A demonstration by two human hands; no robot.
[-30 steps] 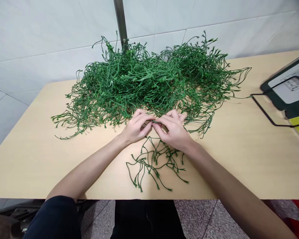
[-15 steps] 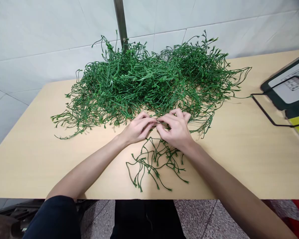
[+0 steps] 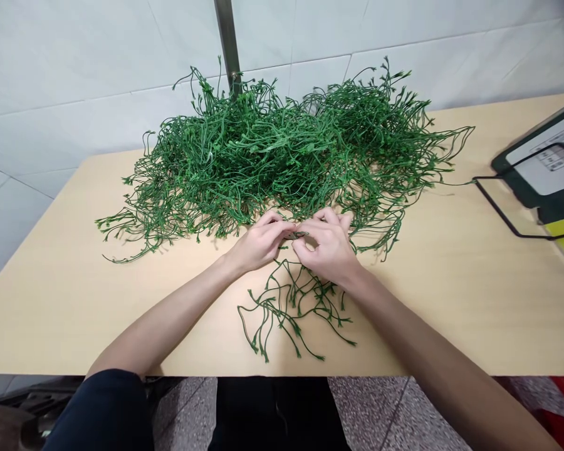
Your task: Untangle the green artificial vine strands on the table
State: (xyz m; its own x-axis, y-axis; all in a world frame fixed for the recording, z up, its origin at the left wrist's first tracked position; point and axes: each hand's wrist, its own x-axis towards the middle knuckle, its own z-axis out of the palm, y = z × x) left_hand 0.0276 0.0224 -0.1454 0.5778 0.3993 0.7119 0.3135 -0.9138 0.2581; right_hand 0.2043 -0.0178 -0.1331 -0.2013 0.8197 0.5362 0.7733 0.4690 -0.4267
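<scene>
- Left hand [image 3: 258, 243]: fingers curled, tips pinching top end of green sprig [image 3: 294, 300] at table centre.
- Right hand [image 3: 326, 247]: fingers bent, thumb + forefinger pinching same stem end; fingertips of both hands meet.
- Sprig: branches fan out toward near edge of table [image 3: 51, 300], lying flat, partly under right wrist.
- Pile of green stems [image 3: 282, 150]: large tangled heap just beyond hands, on far half of table, touching the wall side.
- Far right: dark tray [image 3: 545, 169] w/ printed sheet inside; black wire frame [image 3: 502, 216] beside it.
- Metal pole [image 3: 228, 44] behind pile.
</scene>
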